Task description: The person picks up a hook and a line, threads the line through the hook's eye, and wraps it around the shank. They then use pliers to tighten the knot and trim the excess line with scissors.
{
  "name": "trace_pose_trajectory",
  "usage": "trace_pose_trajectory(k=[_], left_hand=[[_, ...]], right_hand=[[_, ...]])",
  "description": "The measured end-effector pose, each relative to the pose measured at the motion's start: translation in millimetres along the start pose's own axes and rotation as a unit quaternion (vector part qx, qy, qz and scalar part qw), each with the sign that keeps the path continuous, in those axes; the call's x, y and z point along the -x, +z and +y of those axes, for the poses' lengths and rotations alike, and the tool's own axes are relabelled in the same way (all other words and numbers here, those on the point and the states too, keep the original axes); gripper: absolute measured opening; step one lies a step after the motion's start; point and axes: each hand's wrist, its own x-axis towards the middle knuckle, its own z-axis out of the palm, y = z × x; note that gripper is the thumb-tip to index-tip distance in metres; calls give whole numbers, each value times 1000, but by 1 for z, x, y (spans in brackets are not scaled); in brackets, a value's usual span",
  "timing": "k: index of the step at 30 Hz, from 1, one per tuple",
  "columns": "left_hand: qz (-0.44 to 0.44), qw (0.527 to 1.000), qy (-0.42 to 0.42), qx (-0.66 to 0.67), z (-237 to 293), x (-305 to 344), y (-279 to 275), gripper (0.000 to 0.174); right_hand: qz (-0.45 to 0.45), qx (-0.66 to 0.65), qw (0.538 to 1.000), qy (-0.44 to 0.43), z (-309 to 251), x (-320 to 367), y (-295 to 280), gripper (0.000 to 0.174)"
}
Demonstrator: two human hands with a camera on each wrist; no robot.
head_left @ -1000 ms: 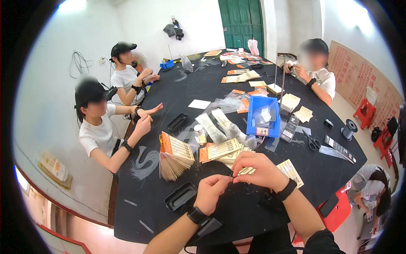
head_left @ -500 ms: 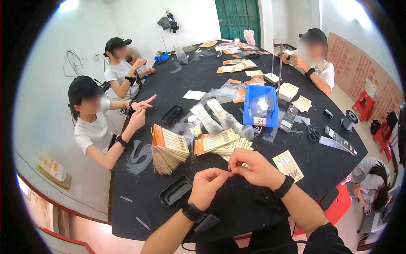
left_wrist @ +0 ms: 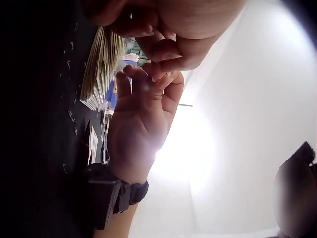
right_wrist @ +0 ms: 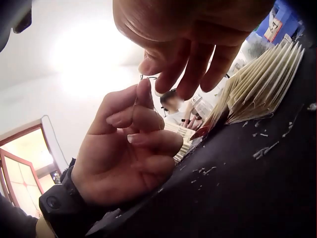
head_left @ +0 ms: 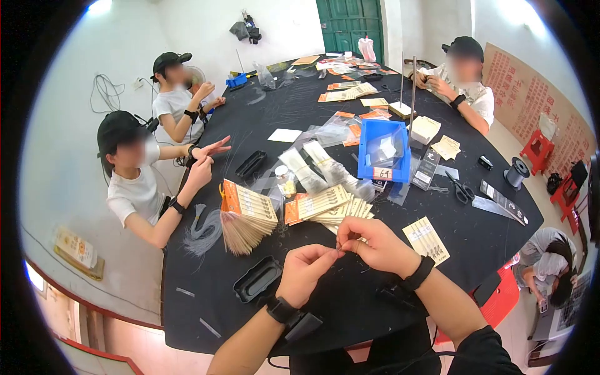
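Observation:
In the head view my left hand [head_left: 305, 272] and right hand [head_left: 381, 247] meet at their fingertips above the black table. The right wrist view shows a tiny dark hook-like piece [right_wrist: 142, 77] at the thumb and forefinger of my left hand [right_wrist: 131, 148], with a thin strand below it. Over it are the fingers of my right hand [right_wrist: 198, 29], thumb close to the piece. In the left wrist view the fingertips of my left hand [left_wrist: 183, 29] touch those of my right hand [left_wrist: 138, 119]; the piece is hidden there.
Beyond my hands lie fanned cards [head_left: 249, 219], more cards [head_left: 322, 206], a jar [head_left: 285, 181] and a blue bin [head_left: 384, 150]. A black tray [head_left: 257, 279] sits left, scissors [head_left: 461, 187] and a spool [head_left: 516, 173] right. Several people sit around the table [head_left: 212, 325].
The head view has shifted slightly, so the table items appear further left and higher. My hands stay together at the fingertips, with small finger movements.

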Motion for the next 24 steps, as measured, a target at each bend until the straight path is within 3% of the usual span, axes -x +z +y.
trace_pose_trajectory(k=[24], left_hand=[[29,998,50,-31,-7,0,1,13]], right_hand=[[-8,-24,999,40,8,2,-7,13]])
